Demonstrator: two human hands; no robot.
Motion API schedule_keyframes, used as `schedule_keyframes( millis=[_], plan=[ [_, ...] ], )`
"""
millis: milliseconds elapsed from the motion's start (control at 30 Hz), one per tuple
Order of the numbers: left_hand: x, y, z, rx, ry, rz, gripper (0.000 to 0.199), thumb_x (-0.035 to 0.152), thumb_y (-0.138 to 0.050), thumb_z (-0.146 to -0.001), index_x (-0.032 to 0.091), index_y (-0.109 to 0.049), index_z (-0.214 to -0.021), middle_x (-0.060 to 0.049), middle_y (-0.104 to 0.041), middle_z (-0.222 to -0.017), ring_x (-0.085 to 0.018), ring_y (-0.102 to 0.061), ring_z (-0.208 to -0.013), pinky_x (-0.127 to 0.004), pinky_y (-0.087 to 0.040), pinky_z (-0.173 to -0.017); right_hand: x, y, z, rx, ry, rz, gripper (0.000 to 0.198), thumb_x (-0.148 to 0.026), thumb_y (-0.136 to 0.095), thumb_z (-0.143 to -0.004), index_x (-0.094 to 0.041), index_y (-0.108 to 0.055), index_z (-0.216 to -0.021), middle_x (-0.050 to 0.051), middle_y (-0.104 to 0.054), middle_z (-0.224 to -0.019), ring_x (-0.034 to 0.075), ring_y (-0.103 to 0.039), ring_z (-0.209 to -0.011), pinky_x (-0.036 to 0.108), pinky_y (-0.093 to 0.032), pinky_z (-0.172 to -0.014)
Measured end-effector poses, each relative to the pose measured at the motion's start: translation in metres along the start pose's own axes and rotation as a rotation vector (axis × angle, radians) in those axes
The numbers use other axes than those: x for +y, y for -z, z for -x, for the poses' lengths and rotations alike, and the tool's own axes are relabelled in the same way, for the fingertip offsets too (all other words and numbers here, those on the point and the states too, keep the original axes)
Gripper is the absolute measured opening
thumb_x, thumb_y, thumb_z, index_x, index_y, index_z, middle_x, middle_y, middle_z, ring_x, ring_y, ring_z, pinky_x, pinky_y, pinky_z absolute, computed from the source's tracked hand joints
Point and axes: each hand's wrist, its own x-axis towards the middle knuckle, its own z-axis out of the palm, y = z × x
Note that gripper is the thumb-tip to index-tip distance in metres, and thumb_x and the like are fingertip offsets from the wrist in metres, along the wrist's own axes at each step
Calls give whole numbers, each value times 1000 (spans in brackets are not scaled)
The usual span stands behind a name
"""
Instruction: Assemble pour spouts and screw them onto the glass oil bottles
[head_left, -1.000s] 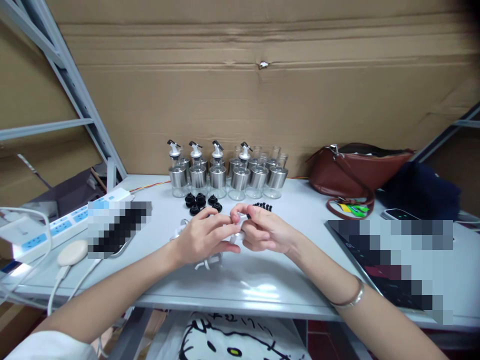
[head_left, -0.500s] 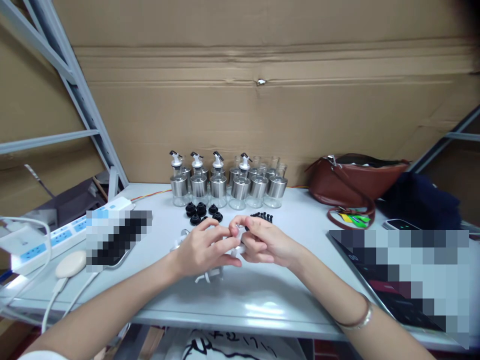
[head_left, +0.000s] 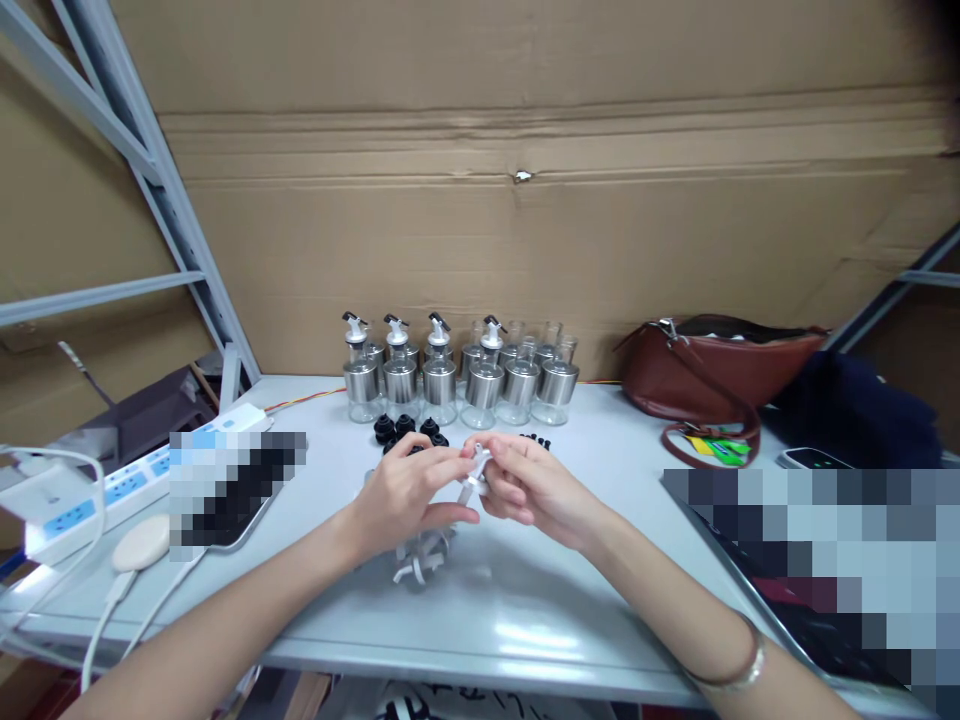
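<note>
My right hand (head_left: pixel 536 483) is closed, gripping a small white plastic pourer spout (head_left: pixel 476 475) between thumb and fingers. My left hand (head_left: pixel 409 495) meets it from the left, its fingers stretched out and a fingertip at the spout, with the thumb apart below. Under and behind my left hand lies a pile of loose white plastic parts (head_left: pixel 424 555), partly hidden. Just beyond the hands sit several black stoppers (head_left: pixel 405 425) and a group of small black pieces (head_left: pixel 536 441), partly covered by my right hand.
Glass bottles with steel sleeves (head_left: pixel 482 383) stand in rows at the back; several front ones carry white pourers with black flaps. On the left are a power strip (head_left: pixel 142 490), a phone (head_left: pixel 247 490) and a white charging puck (head_left: pixel 141 542). A brown bag (head_left: pixel 720 370) and a blurred-out flat device (head_left: pixel 795 560) are on the right.
The white spout has turned and shows more plainly between my hands. My left fingers have straightened, baring more of the white pile. The whole view has shifted slightly downward.
</note>
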Motion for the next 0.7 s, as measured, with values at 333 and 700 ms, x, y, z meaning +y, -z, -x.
schedule_keyframes(
  millis=[333, 700],
  plan=[
    [-59, 26, 11, -383, 610, -337, 21, 15, -39, -90, 17, -57, -100, -7, -66, -96, -23, -59, -92, -37, -45, -78, -16, 7, -1, 312, 117, 65, 40, -53, -71, -72, -15, -59, -76, -12, -30, -40, 3, -25, -36, 21, -19, -45],
    [-77, 34, 19, -702, 653, -451, 23, 17, -42, -92, 17, -64, -96, -9, -67, -96, -24, -59, -89, -36, -44, -77, -13, 9, -4, 378, 98, 107, 44, -56, -71, -69, -14, -60, -78, -12, -31, -41, 3, -27, -37, 22, -19, -45]
  ],
)
